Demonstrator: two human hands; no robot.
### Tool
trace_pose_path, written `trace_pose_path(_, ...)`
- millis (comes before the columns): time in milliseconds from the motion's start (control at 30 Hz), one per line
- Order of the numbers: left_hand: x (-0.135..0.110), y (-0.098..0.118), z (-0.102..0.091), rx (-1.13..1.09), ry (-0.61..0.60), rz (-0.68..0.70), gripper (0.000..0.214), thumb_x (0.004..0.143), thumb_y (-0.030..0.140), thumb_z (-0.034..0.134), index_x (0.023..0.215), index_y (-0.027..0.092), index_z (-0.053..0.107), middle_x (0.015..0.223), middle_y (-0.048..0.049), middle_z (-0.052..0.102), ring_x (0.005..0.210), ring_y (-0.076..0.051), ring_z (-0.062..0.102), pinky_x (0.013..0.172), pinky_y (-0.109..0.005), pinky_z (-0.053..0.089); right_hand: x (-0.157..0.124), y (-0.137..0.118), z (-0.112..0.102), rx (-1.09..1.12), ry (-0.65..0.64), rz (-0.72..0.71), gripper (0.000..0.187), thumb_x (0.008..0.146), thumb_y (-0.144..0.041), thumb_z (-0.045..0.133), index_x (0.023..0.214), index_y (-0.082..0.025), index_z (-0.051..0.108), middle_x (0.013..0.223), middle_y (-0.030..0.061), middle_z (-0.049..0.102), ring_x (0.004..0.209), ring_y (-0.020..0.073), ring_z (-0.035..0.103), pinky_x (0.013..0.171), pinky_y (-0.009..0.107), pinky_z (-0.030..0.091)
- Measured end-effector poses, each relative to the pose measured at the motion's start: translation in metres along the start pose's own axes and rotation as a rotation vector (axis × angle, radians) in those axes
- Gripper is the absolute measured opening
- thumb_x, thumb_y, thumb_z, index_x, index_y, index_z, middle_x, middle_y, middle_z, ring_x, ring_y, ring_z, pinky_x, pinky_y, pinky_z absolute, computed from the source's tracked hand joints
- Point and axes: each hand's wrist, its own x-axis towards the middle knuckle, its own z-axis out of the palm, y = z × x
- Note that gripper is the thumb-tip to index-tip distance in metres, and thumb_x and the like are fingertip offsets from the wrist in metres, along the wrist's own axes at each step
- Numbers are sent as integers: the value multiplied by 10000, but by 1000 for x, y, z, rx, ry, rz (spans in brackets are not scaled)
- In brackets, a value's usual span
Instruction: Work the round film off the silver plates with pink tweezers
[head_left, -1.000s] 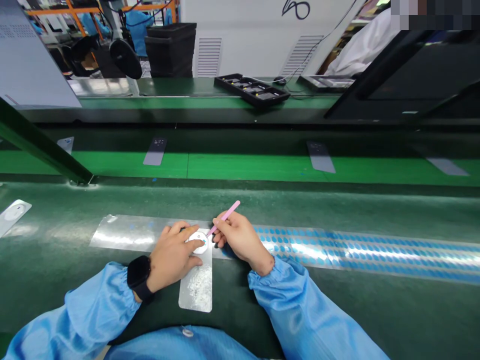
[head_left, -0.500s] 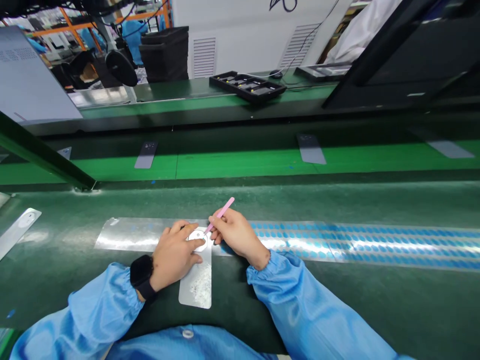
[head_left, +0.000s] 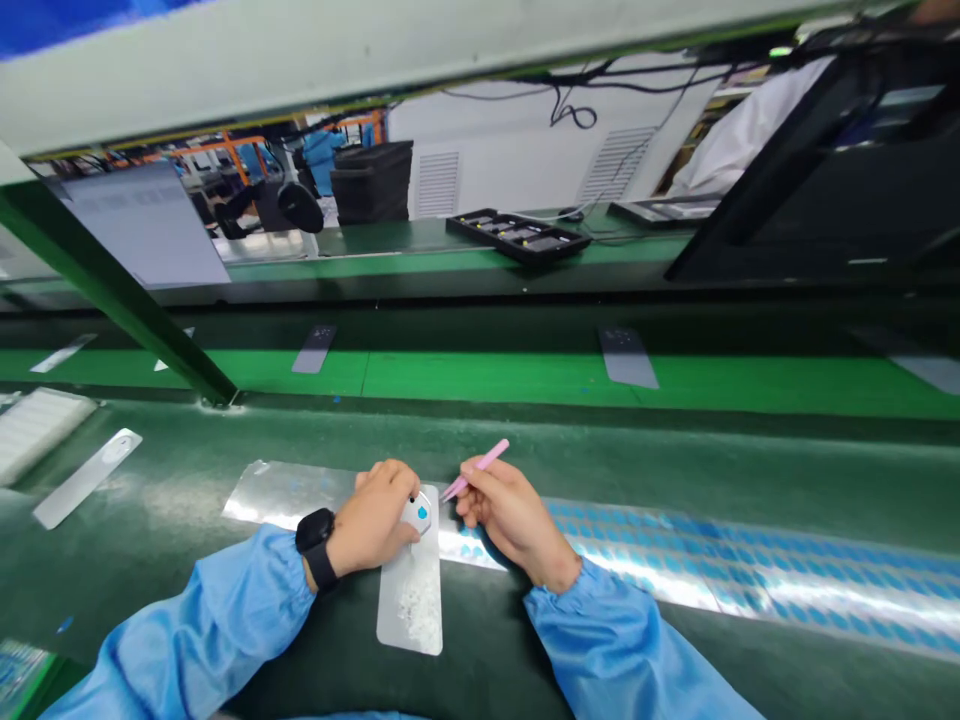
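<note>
On my feed, the person's left hand (head_left: 371, 515) sits at the middle of a green counter (head_left: 150, 480), with a black smartwatch (head_left: 318, 535) on the wrist and a light blue sleeve (head_left: 217, 625) behind it. Its fingers are curled together against the left side of a small white disc (head_left: 415, 513), which has a blue dot near its centre. I can't tell whether they grip the disc or only press it down. The disc lies at the top of a narrow metal plate (head_left: 410, 590), which rests on the counter.

The right hand (head_left: 510, 522) is just beside the disc, with its fingers clamped on a pair of pink tweezers (head_left: 477, 470). The tweezers' tip points at the disc and stops just short of it. I can't tell whether the tips are together.

Under both hands runs a shiny film strip (head_left: 720, 570), printed with rows of blue dots towards the right. A second metal plate (head_left: 87, 479) lies further left. Beyond, a green conveyor (head_left: 480, 372) carries more plates, and a black tray of parts (head_left: 516, 236) sits on a far bench.
</note>
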Motion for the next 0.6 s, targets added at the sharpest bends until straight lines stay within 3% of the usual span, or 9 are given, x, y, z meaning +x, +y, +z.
trace_pose_path(167, 77, -15, -59, 122, 196, 136, 236, 706, 75, 599, 896, 202, 538, 947, -21, 566, 930, -168, 548, 848, -283, 461, 2, -2, -4, 141, 1, 15, 390, 549, -442, 831, 599, -152, 575, 409, 5, 589, 323, 86, 503, 310, 166, 393)
trace_pose_path(233, 117, -25, -89, 174, 256, 105, 239, 709, 73, 583, 906, 205, 564, 1006, -31, 573, 1011, -176, 540, 915, -286, 439, 2, -2, -3, 160, -4, 22, 415, 531, -455, 842, 603, -150, 569, 410, 8, 593, 322, 84, 502, 307, 161, 384)
trace_pose_path(333, 162, -49, -127, 252, 374, -46, 256, 735, 107, 552, 971, 200, 588, 1166, -73, 544, 1146, -230, 493, 988, -347, 399, 2, -1, -3, 171, -10, 28, 435, 537, -467, 841, 604, -153, 547, 415, 3, 593, 321, 80, 496, 306, 156, 374)
trace_pose_path(400, 174, -72, -142, 302, 439, -191, 288, 744, 142, 538, 1026, 182, 586, 1219, -111, 531, 1208, -278, 457, 1005, -395, 383, 1, 0, -3, 167, -16, 27, 446, 548, -481, 832, 607, -153, 535, 435, 3, 603, 321, 74, 488, 306, 156, 371)
trace_pose_path(467, 170, -100, -151, 341, 462, -360, 346, 728, 186, 543, 1070, 143, 578, 1216, -164, 546, 1192, -333, 477, 959, -440, 413, 2, 1, -3, 155, -27, 29, 455, 562, -500, 819, 615, -153, 530, 446, 4, 609, 321, 73, 486, 312, 161, 376)
trace_pose_path(533, 157, -128, -154, 366, 421, -530, 386, 690, 235, 570, 1052, 104, 597, 1105, -207, 611, 1070, -388, 560, 834, -466, 471, 2, 2, -3, 140, -37, 39, 460, 574, -517, 805, 626, -154, 528, 442, 1, 603, 325, 77, 491, 321, 166, 383)
trace_pose_path(600, 142, -151, -155, 374, 353, -630, 381, 671, 284, 590, 999, 92, 627, 956, -198, 672, 935, -372, 628, 740, -411, 499, 3, 3, -3, 133, -40, 50, 462, 581, -526, 797, 636, -157, 525, 445, -5, 598, 337, 79, 498, 328, 168, 387)
